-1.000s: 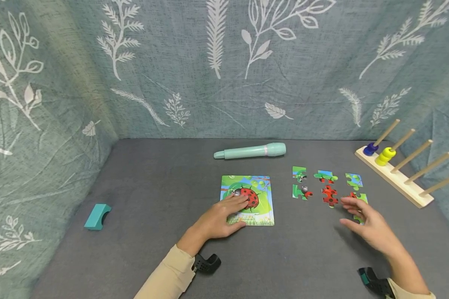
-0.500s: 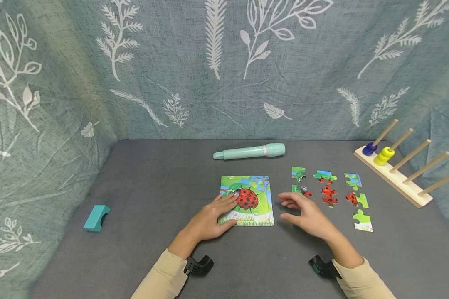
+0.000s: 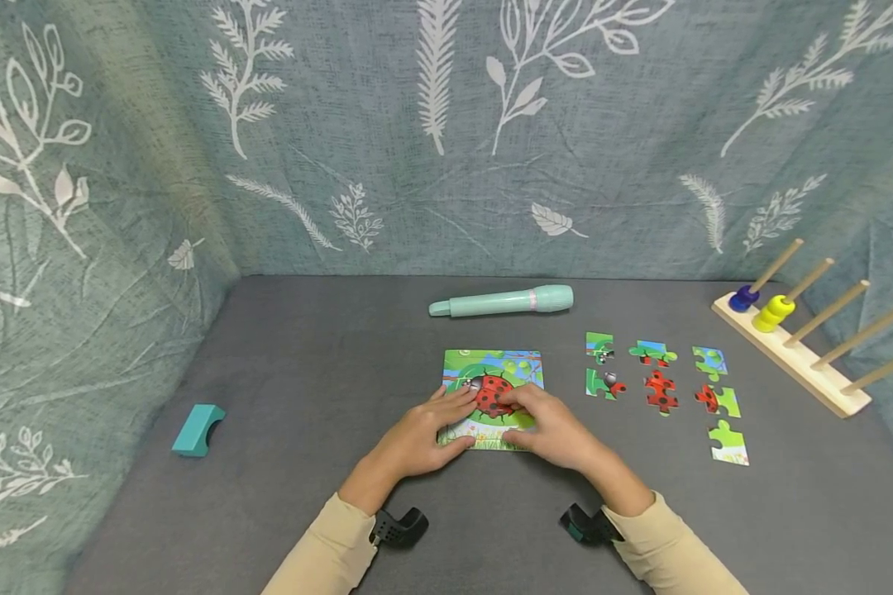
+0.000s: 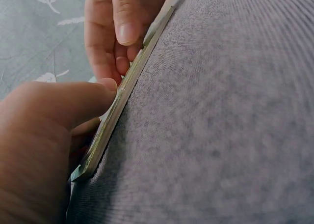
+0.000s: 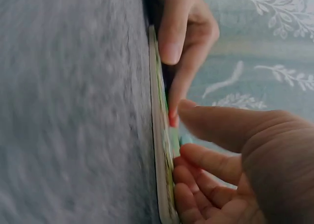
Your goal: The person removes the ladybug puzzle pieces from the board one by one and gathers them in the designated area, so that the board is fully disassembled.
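A square ladybird puzzle board (image 3: 461, 359) lies flat in the middle of the table. On its left side rests my left hand (image 3: 426, 434), fingers stretched over the picture; in the left wrist view its thumb (image 4: 93, 98) lies at the board's near edge. My right hand (image 3: 554, 430) is over the board's right half, fingers loosely bent, fingertips at the ladybird. The right wrist view has the right thumb (image 5: 221, 121) apart from the fingers, with nothing seen between them. Both hands partly cover the printed picture.
Several loose puzzle pieces, among them a red spotted piece (image 3: 661, 392) and a green-white corner (image 3: 729, 444), lie right of the board. Behind it is a mint toy microphone (image 3: 502, 302). A wooden peg rack (image 3: 804, 362) with beads stands far right, a teal arch block (image 3: 197, 430) far left.
My right hand has moved left from over the loose pieces at the right onto the board's right half. The left hand has slid slightly left and stays on the board.
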Available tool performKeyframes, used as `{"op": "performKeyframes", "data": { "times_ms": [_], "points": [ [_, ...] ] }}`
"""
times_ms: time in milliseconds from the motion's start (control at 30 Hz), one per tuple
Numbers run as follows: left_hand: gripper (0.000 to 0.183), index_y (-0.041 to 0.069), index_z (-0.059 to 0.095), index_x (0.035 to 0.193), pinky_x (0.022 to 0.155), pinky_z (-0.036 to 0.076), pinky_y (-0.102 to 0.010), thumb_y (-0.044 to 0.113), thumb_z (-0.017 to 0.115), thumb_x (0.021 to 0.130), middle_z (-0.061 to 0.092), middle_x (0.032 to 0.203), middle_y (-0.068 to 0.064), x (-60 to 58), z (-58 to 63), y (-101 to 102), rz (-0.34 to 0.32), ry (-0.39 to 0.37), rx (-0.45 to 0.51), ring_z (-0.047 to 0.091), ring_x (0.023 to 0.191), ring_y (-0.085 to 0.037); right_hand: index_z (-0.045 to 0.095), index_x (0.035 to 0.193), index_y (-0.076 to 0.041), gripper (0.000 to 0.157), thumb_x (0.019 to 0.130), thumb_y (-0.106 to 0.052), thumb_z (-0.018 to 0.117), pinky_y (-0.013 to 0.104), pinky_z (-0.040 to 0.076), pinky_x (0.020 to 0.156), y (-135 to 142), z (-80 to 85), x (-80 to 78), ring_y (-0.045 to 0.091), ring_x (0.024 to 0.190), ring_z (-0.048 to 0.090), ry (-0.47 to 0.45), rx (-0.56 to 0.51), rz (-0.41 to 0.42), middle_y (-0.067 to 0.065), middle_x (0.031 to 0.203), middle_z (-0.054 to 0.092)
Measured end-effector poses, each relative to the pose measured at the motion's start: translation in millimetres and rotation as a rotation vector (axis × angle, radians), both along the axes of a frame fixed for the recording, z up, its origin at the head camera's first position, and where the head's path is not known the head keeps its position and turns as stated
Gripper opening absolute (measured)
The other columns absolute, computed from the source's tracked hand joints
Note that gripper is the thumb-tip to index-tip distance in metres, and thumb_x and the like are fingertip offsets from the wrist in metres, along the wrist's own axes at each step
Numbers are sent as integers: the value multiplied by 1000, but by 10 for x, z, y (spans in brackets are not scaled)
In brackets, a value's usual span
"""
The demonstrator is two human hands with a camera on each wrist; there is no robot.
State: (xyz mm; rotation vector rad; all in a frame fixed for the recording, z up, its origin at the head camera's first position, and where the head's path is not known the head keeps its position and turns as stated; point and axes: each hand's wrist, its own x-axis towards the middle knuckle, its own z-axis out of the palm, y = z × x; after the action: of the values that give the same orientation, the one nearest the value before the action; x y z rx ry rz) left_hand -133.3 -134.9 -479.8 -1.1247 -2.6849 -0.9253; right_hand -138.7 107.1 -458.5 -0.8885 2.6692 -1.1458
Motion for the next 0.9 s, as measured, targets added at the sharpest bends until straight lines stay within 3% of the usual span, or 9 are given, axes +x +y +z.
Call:
{"op": "performKeyframes", "data": {
  "times_ms": [167,400,600,900],
  "points": [
    [49,1,57,130,116,31,-42,25,67,88,54,137,-12,-7,-5,6,0,11,6,47,131,-24,63,112,-4,39,78,-16,78,42,50,91,-55,-60,55,25,107,55,87,54,-31,8,115,56],
    [47,2,58,129,116,32,-43,24,66,89,54,136,-11,-5,5,15,8,13,12,48,130,-24,61,109,-3,39,76,-12,79,45,48,93,-96,-64,109,28,110,52,71,39,-77,10,116,53],
    [46,2,59,129,115,32,-43,23,66,89,54,137,-10,-11,10,12,6,10,5,48,131,-23,59,104,-5,38,73,-10,81,42,48,87,-101,-74,112,24,102,52,72,2,-90,8,109,54],
    [46,2,59,129,116,31,-42,23,67,89,55,136,-10,-18,7,16,12,-4,12,48,130,-23,56,108,-7,40,75,-8,79,31,53,79,-93,-71,111,18,89,57,57,-33,-65,5,103,56]
  ]
}}
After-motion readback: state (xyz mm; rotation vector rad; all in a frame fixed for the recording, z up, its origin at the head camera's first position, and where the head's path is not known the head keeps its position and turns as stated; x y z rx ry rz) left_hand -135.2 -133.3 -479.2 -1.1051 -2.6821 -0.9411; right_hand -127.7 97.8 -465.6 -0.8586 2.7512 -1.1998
